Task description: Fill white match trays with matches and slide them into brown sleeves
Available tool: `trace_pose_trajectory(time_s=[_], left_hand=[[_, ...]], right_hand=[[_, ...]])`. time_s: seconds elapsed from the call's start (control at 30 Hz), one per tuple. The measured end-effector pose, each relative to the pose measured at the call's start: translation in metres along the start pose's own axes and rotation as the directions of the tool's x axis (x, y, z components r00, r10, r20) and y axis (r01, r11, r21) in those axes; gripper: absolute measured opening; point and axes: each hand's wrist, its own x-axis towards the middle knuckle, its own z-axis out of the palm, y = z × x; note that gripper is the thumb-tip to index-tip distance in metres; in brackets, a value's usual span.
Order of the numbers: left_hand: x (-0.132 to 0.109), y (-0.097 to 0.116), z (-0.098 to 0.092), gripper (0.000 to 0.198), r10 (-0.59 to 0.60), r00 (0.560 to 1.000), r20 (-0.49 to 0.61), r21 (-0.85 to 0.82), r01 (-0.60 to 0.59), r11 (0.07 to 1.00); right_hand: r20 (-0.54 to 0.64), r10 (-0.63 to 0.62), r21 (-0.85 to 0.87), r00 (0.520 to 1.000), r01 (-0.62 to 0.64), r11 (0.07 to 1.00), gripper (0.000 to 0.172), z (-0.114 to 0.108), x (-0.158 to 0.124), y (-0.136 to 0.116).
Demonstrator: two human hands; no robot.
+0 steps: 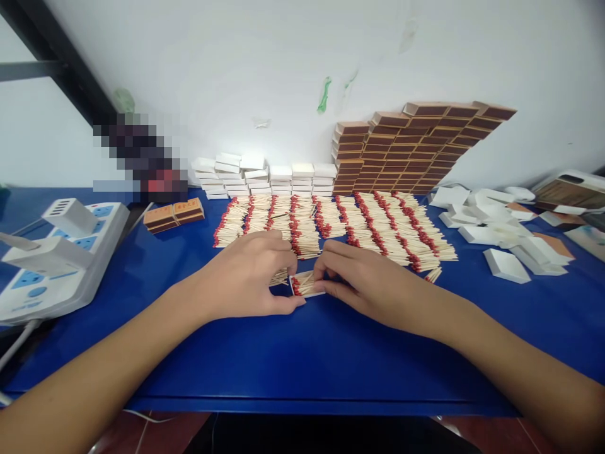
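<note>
A small white matchbox tray (pixel 319 294) lies on the blue table in front of me, with red-headed matches (pixel 304 285) in it, heads to the left. My left hand (pixel 248 274) is closed around the tray's left end, thumb on the near side and fingers on the far side. At the right end, my right hand (pixel 366 280) is closed in a pinch over the matchsticks; its fingertips partly hide them. Just beyond both hands spread rows of loose matches (pixel 378 224), several rows side by side. A few matches show beside my left fingers.
White empty trays (pixel 280 173) stand stacked by the wall, beside a tall stack of brown matchboxes (pixel 401 148). More white trays (pixel 505 227) lie jumbled on the right. At left are a bundled matchbox pack (pixel 174 214) and a power strip (pixel 61 284). The table's front edge (pixel 321 403) runs below.
</note>
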Motion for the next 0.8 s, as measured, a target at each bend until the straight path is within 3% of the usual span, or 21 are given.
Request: trace_pose_trajectory(time_s=[0.23, 0.47, 0.8], left_hand=[[0.001, 0.000, 0.000, 0.027, 0.000, 1.000, -0.002, 0.017, 0.000, 1.000], [0.000, 0.000, 0.000, 0.029, -0.012, 1.000, 0.003, 0.025, 0.012, 1.000], [0.001, 0.000, 0.001, 0.029, 0.019, 1.000, -0.004, 0.050, -0.018, 0.999]], right_hand=[[-0.134, -0.011, -0.073, 0.991, 0.001, 0.997, 0.021, 0.006, 0.008, 0.019], [-0.132, -0.033, -0.113, 0.991, 0.018, 0.993, 0.024, 0.013, 0.012, 0.028], [-0.097, -0.004, -0.071, 0.995, -0.003, 0.997, 0.014, 0.011, 0.014, 0.029]])
